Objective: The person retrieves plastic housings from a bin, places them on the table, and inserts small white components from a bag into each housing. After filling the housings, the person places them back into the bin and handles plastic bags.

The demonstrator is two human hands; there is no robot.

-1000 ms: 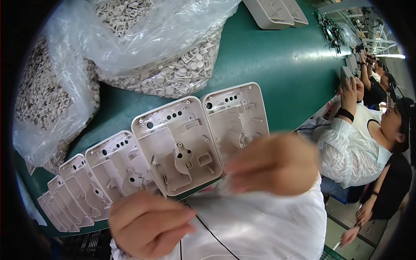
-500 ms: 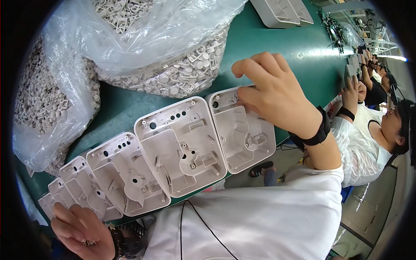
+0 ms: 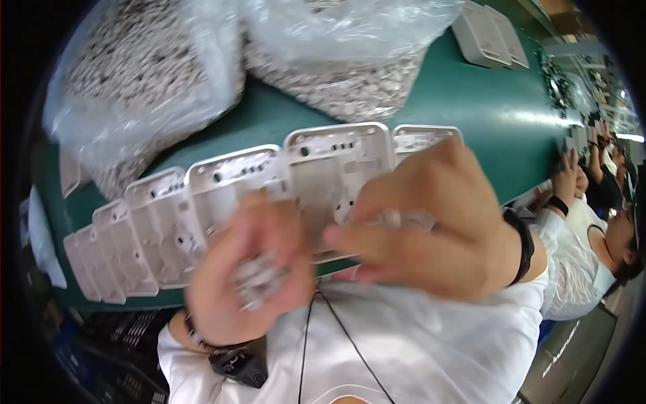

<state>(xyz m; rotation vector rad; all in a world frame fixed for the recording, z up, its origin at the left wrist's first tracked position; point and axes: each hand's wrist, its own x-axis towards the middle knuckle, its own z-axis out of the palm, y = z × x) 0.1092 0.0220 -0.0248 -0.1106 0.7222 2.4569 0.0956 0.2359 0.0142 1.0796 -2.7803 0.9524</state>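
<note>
My left hand [image 3: 225, 286] is cupped around a small heap of light-grey plastic parts [image 3: 259, 279], blurred by motion. It is over the near side of a row of light-grey plastic housings. To its right, my right hand [image 3: 437, 232] points its fingers toward the left hand, above the rightmost housings. Those fingers are smeared, so I cannot make out whether anything is between them. A large housing [image 3: 319, 185] lies open side up behind both hands, showing round holes along its far wall. The rightmost housing [image 3: 424, 139] is mostly covered by my right hand.
Clear plastic bags full of small grey parts, one at the left [image 3: 215, 87] and one in the middle [image 3: 397, 74], stand behind the row on a green table [image 3: 464, 101]. More housings [image 3: 484, 40] lie far right, near dark cables [image 3: 555, 81]. A co-worker [image 3: 579, 249] is at the right.
My left hand has come up and right from the row's left end, carrying the small parts. My right hand has left the rightmost housing's far edge and moved nearer. The view has shifted.
</note>
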